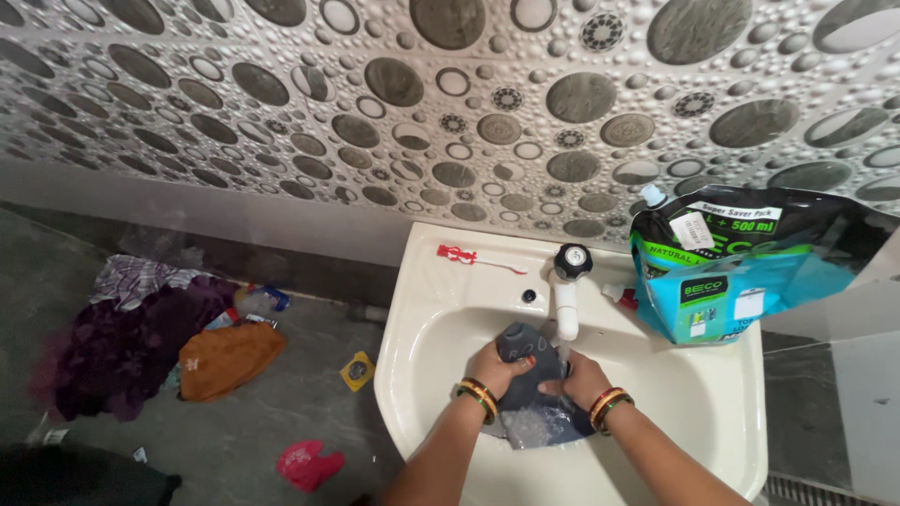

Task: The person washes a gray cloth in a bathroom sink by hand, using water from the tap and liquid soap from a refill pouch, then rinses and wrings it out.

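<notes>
Your left hand (495, 367) and right hand (583, 378) both grasp the dark cloth (534, 398) — bunched under the tap (568, 298) so water hits it — low in the sink (694, 394).

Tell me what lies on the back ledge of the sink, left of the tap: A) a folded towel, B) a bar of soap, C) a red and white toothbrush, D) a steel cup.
C: a red and white toothbrush lies flat on the ledge of the sink, left of the tap, while both hands hold a dark cloth in the basin.
</notes>
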